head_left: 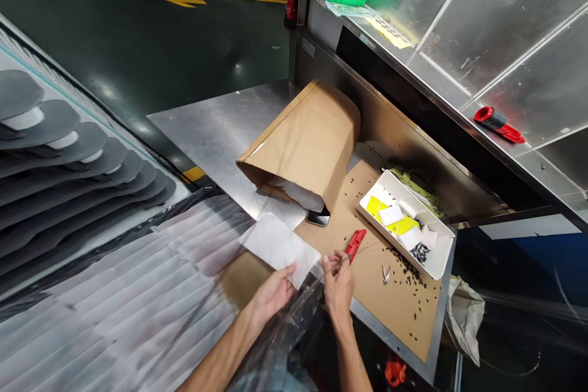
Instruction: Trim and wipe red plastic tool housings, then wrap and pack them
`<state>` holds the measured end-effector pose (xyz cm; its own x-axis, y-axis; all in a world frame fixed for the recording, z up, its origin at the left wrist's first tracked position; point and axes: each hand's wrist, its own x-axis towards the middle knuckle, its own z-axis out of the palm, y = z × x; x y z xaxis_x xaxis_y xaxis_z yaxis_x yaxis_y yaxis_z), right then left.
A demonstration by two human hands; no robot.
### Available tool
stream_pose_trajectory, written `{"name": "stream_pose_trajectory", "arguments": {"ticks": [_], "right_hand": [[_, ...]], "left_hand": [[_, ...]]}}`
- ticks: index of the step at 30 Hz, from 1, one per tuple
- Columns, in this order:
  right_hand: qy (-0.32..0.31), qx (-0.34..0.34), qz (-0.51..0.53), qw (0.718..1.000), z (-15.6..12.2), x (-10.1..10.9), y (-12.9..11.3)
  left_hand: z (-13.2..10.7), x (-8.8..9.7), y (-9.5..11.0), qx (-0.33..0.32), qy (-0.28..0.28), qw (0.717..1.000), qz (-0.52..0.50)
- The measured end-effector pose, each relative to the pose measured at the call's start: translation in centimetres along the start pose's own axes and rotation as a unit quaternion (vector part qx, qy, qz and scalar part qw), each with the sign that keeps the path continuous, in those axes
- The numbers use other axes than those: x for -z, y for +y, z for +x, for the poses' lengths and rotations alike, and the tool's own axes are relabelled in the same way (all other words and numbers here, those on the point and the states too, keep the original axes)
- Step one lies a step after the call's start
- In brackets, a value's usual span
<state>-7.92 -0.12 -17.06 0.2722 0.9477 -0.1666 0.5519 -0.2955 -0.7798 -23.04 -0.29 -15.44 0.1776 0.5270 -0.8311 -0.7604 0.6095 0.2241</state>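
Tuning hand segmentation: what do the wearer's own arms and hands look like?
Bare, ungloved left hand and right hand; left forearm and right forearm uncovered where visible, no sleeves, watch or bracelet in sight. Rings: too small to tell.

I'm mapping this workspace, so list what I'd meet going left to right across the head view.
Stacked grey pieces → left hand → right hand → white tray → red-and-black tool.

A head-worn camera looks forward and down from close above the desk [206, 128], left hand [274, 294] and right hand [339, 278] at six o'clock, floor [220, 37] toward eleven.
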Motion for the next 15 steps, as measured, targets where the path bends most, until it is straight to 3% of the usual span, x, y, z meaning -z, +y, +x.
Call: {"name": "stream_pose_trajectory", "arguments": {"ticks": [4,8,12,15], "right_hand": [[0.023,-0.105,-0.088,0.990,-0.8,2.8,3.2],[0.012,-0.157,-0.130,0.979,0.1,2.4,5.0],[0.029,-0.164,-0.084,0.982,1.0,1.4,4.9],[0.027,-0.154,0.013,0.988,0.4,2.7,4.7]], "left_hand": [[0.7,-0.2,1.4,0.010,0.007,0.999,-0.044],[1.3,-1.4,2.0,0.020,0.007,0.998,-0.065],[1.9,-3.0,1.5,0.011,0.012,0.998,-0.064],[2.3,-3.9,0.9,-0.017,0.013,0.998,-0.052]]}}
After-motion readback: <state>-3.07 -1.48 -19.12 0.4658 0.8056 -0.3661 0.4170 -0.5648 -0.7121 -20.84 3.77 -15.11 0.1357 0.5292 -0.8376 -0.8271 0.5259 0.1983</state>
